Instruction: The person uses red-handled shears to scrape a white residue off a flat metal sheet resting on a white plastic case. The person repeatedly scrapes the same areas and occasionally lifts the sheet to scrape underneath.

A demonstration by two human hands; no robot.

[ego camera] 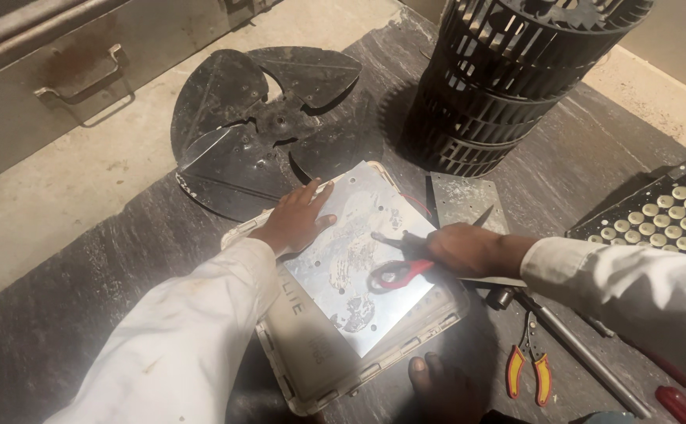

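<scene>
The left hand point(296, 221) lies flat, fingers spread, pressing on the upper left corner of a thin, scuffed, silvery rectangular metal sheet point(359, 259); it grips nothing, only holds the sheet down. The sheet rests tilted on top of a flat, off-white plastic case point(304, 345) with rounded corners, which sits on a dark stone slab point(60, 314). Above and behind this hand lies a dark, dusty metal fan blade point(257, 118) with broad lobes.

To the right of that hand, across the sheet, the right hand point(468, 250) is closed around a pair of red-handled scissors point(398, 271), the red loops sticking out towards the left hand and over the sheet; a dark blade tip shows past the knuckles. Beyond the right hand stands a black plastic slatted blower wheel point(508, 78), and just behind it lies a small grey metal plate point(468, 200). Below the right wrist lie small pliers with orange and yellow grips point(529, 369) beside a long metal rod point(578, 349).
</scene>
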